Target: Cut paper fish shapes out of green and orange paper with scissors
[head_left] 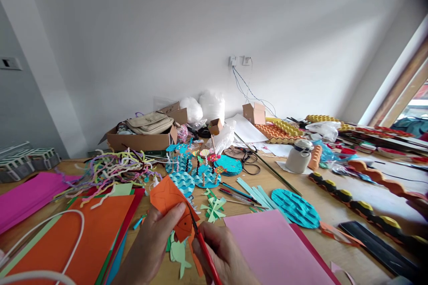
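My left hand (152, 240) is closed on an orange paper fish shape (172, 207), thumb pressed on its front, held up just above the table near the bottom middle. My right hand (224, 254) grips a red pen (204, 249) whose tip touches the orange paper. Green paper cut-outs (179, 254) lie on the wooden table (321, 249) right beneath both hands.
Orange and pink sheets (80, 236) lie at the left, a pink sheet (267, 240) at the right. Beyond are blue wavy paper discs (294, 207), coloured pipe cleaners (110, 169), pens, a cardboard box (143, 138) with a bag, a white jar (299, 156) and egg-tray pieces.
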Action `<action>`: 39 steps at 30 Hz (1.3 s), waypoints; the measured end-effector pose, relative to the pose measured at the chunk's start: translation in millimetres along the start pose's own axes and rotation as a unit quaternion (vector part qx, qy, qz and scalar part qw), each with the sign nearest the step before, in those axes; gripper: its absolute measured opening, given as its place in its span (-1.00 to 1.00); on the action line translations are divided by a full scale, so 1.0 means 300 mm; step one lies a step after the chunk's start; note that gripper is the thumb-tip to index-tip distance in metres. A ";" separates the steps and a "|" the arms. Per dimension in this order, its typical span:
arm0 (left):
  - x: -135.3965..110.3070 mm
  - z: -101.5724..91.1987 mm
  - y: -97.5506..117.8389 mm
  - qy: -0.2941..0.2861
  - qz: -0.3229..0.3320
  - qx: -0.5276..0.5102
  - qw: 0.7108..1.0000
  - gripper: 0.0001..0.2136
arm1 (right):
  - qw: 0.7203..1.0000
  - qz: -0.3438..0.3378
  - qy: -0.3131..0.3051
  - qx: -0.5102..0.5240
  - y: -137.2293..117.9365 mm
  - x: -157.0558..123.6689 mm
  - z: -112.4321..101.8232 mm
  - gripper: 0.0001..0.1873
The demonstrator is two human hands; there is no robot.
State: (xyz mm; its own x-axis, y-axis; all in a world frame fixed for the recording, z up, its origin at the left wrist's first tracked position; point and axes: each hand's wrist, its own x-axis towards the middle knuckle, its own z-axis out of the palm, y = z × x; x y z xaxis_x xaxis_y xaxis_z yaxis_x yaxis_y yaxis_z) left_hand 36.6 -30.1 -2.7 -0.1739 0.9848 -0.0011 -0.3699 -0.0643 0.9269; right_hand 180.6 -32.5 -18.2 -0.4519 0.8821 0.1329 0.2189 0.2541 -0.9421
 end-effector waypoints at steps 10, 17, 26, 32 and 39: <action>0.005 -0.014 0.016 -0.041 0.011 0.053 0.998 -0.88 | 1.000 0.003 -0.014 -0.012 0.000 0.001 -0.006 -0.54; 0.006 -0.018 0.021 -0.044 0.018 0.062 0.997 -0.90 | 1.000 -0.009 -0.026 -0.012 0.017 0.002 -0.007 -0.62; 0.008 -0.023 0.024 -0.045 0.004 0.044 0.998 -0.90 | 0.998 -0.033 -0.008 -0.046 0.027 0.004 -0.006 -0.67; 0.002 -0.022 0.014 -0.058 0.007 0.022 0.998 -0.91 | 1.000 -0.018 -0.011 0.010 0.012 0.001 0.003 -0.65; 0.000 -0.009 0.007 -0.033 -0.002 0.019 0.999 -0.89 | 1.000 -0.003 -0.005 0.009 0.006 -0.002 0.008 -0.64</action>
State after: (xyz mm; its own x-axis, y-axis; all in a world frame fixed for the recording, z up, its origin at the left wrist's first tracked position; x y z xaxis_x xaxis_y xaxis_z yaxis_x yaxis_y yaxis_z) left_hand 33.5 -30.6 -1.7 -0.1119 0.9935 0.0195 -0.3356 -0.0562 0.9403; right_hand 179.2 -33.5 -20.7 -0.4614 0.8767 0.1363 0.2011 0.2529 -0.9464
